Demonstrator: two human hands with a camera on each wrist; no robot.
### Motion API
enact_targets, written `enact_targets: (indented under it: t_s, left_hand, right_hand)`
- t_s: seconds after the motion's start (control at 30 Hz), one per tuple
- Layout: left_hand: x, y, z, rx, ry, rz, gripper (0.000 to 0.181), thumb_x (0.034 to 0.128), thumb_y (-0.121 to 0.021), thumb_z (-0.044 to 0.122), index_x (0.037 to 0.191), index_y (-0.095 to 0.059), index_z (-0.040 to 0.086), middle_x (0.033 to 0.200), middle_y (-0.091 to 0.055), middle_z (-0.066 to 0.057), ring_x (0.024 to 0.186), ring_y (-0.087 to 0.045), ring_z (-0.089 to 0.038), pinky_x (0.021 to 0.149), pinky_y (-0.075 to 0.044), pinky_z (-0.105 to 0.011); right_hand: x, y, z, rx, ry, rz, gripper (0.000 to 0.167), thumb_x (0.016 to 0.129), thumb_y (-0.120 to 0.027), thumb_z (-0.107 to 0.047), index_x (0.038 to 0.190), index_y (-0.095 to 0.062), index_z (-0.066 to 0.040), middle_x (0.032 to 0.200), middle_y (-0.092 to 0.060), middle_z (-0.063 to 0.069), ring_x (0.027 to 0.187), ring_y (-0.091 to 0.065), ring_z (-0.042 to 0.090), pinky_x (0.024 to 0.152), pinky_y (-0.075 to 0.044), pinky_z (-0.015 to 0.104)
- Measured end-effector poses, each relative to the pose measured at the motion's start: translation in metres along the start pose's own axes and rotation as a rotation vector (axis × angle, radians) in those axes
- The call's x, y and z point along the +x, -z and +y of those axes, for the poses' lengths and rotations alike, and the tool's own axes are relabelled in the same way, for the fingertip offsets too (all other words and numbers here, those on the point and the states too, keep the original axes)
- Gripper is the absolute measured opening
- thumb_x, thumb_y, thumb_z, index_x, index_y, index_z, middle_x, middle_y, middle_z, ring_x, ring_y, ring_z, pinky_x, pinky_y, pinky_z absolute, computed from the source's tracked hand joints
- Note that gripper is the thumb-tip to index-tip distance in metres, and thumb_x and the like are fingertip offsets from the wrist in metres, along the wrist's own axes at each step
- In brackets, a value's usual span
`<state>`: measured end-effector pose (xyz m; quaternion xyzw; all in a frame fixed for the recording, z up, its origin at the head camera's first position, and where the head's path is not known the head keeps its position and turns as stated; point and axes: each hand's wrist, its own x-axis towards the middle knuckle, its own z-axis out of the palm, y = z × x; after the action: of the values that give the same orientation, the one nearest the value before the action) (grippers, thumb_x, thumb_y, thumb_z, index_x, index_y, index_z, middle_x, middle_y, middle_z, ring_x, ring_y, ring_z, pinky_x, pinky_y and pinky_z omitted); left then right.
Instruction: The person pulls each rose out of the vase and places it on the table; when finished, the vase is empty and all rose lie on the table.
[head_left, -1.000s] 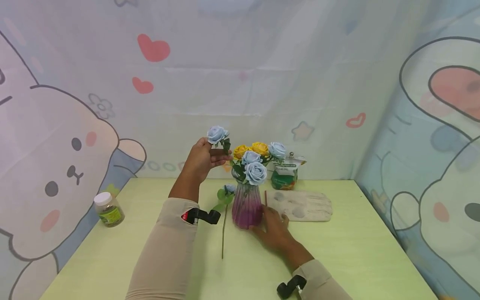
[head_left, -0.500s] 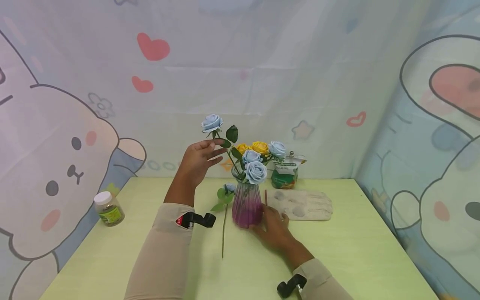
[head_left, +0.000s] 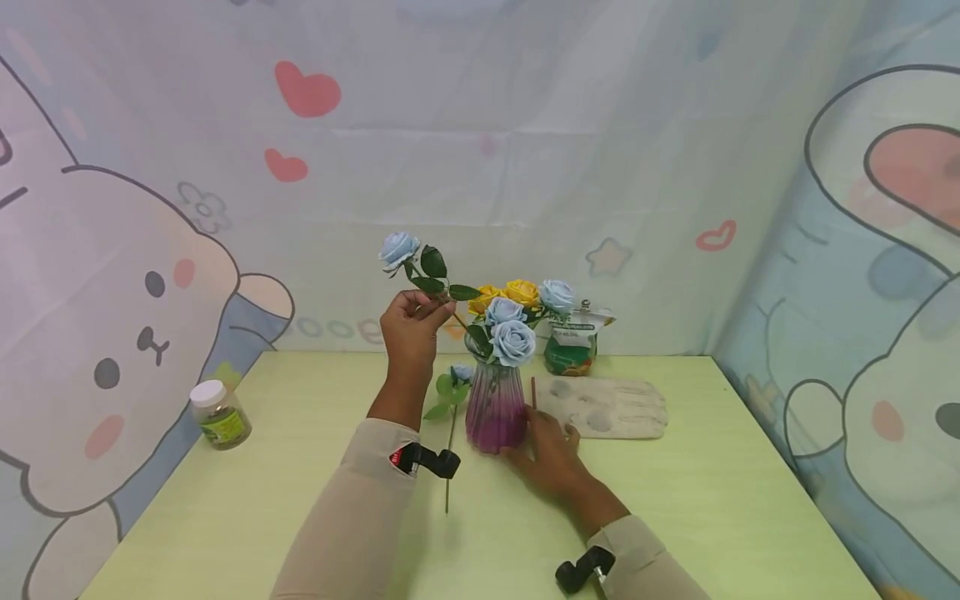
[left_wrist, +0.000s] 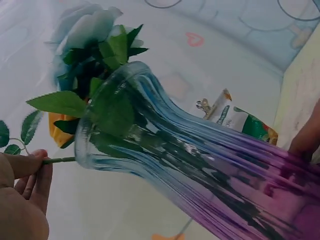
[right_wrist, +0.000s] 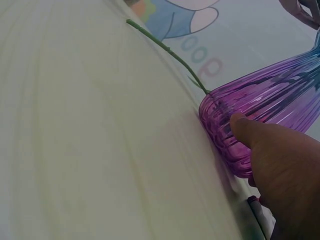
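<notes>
Pinching a blue rose (head_left: 398, 250) between closed fingertips, my left hand (head_left: 412, 329) is risking tipping the vase (head_left: 495, 412) below by levering; my curled right hand (head_left: 553, 458) is gripping it.

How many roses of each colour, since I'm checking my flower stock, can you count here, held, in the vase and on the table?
Blue roses: 5 (1 pinched by the left hand, 3 others in the vase, 1 on the table)
Yellow roses: 2
Total: 7

Left wrist view: picture edge is cropping right hand (left_wrist: 308, 136) at 3 o'clock and vase (left_wrist: 200, 162) at 4 o'clock.
</notes>
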<state>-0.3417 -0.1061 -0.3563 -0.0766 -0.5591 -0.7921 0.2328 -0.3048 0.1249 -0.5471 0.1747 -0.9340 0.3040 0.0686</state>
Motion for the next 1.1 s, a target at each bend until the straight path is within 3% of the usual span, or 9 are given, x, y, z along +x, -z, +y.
enact_targets:
  t_s: [0.1,0.2,0.33,0.47,0.57,0.7,0.83,0.97,1.1]
  left_hand:
    - [-0.003,-0.001,-0.008,0.013,-0.053,0.017,0.016,0.0981,-0.075,-0.009,0.090,-0.067,0.003,0.106,-0.080,-0.010,0.102,-0.083,-0.019,0.094,-0.068,-0.035]
    - [-0.006,0.000,-0.013,0.052,-0.075,0.013,0.003,0.1024,-0.073,-0.002,0.103,-0.076,-0.001,0.114,-0.080,-0.020,0.096,-0.083,-0.016,0.091,-0.069,-0.037]
    - [-0.008,0.000,-0.014,0.079,-0.090,-0.016,0.019,0.1057,-0.068,-0.003,0.120,-0.076,-0.011,0.118,-0.074,-0.022,0.094,-0.081,-0.013,0.090,-0.068,-0.035]
    - [-0.009,-0.002,-0.016,0.153,-0.071,-0.048,0.019,0.1023,-0.070,-0.007,0.119,-0.077,-0.015,0.125,-0.071,-0.020,0.113,-0.075,-0.017,0.095,-0.066,-0.028]
    - [-0.011,-0.002,-0.017,0.185,-0.036,-0.062,0.021,0.0988,-0.074,-0.010,0.118,-0.077,-0.016,0.128,-0.071,-0.021,0.113,-0.073,-0.015,0.094,-0.065,-0.023]
    - [-0.012,-0.002,-0.019,0.114,-0.002,-0.064,0.025,0.0984,-0.075,-0.009,0.122,-0.075,-0.016,0.126,-0.070,-0.027,0.096,-0.079,-0.009,0.092,-0.067,-0.026]
    - [-0.011,-0.001,-0.020,0.068,0.007,-0.042,0.026,0.0994,-0.076,-0.006,0.125,-0.076,-0.009,0.124,-0.072,-0.028,0.090,-0.081,-0.007,0.091,-0.067,-0.029]
    - [-0.008,0.002,-0.019,0.035,0.007,0.018,0.027,0.1014,-0.074,-0.004,0.128,-0.077,-0.004,0.107,-0.081,-0.015,0.087,-0.082,-0.012,0.093,-0.067,-0.030]
    - [-0.005,0.003,-0.015,-0.045,0.017,0.083,0.028,0.1027,-0.071,-0.005,0.130,-0.075,-0.003,0.100,-0.079,-0.004,0.092,-0.083,-0.014,0.095,-0.067,-0.032]
  right_hand:
    - [-0.001,0.000,0.000,0.009,0.003,0.001,0.082,0.105,-0.070,-0.049,0.167,-0.039,-0.004,0.166,-0.052,0.017,0.160,-0.042,0.039,0.126,-0.015,0.080]
    - [-0.002,0.001,-0.001,0.018,0.005,-0.001,0.083,0.105,-0.071,-0.048,0.167,-0.038,-0.004,0.167,-0.052,0.017,0.160,-0.042,0.039,0.126,-0.014,0.080]
    - [-0.001,0.002,-0.002,0.012,0.002,-0.010,0.083,0.106,-0.070,-0.049,0.168,-0.037,-0.004,0.168,-0.051,0.016,0.161,-0.041,0.038,0.127,-0.014,0.080]
    - [-0.001,0.002,-0.002,0.007,0.002,-0.001,0.082,0.105,-0.070,-0.048,0.167,-0.038,-0.004,0.167,-0.052,0.017,0.159,-0.042,0.039,0.126,-0.016,0.080]
    - [-0.001,0.002,-0.002,0.008,-0.002,-0.001,0.082,0.105,-0.071,-0.048,0.167,-0.038,-0.004,0.166,-0.053,0.017,0.159,-0.043,0.039,0.126,-0.016,0.080]
    - [-0.002,0.001,0.000,0.008,-0.006,-0.008,0.083,0.105,-0.070,-0.049,0.168,-0.038,-0.004,0.167,-0.052,0.016,0.160,-0.043,0.038,0.126,-0.015,0.080]
    - [-0.001,0.000,0.001,0.008,-0.009,-0.009,0.083,0.105,-0.069,-0.050,0.167,-0.038,-0.005,0.168,-0.051,0.016,0.160,-0.042,0.038,0.126,-0.015,0.080]
    - [-0.001,0.000,0.002,0.007,-0.007,-0.013,0.083,0.105,-0.069,-0.050,0.167,-0.038,-0.005,0.168,-0.051,0.016,0.160,-0.042,0.038,0.127,-0.015,0.080]
    - [-0.001,0.000,0.002,0.008,0.006,0.000,0.082,0.105,-0.070,-0.048,0.167,-0.039,-0.004,0.167,-0.052,0.016,0.159,-0.043,0.038,0.126,-0.016,0.080]
